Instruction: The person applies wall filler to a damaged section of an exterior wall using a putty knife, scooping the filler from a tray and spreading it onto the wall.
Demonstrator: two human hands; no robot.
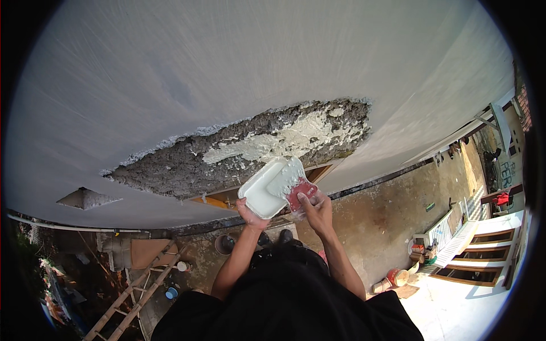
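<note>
My left hand [251, 215] grips the lower left edge of a shallow white tray [243, 192] holding smooth white filler [263, 196]. In my right hand [317, 212] is a red putty spreader [301, 192], pinched between thumb and fingers. White filler coats the spreader's far part, which lies over the tray's right side. Just beyond the tray, a long rough patch of bare masonry [170, 167] is broken into the grey wall [216, 62]. Uneven white filler [284, 138] covers part of the patch's middle and right.
A smaller hole [86, 199] opens in the wall at left. Below the patch runs a wooden frame [315, 173]. A wooden ladder [133, 304], a bucket [224, 243] and a blue container [171, 292] stand at lower left. A white bench [446, 233] and red containers [397, 277] are at right.
</note>
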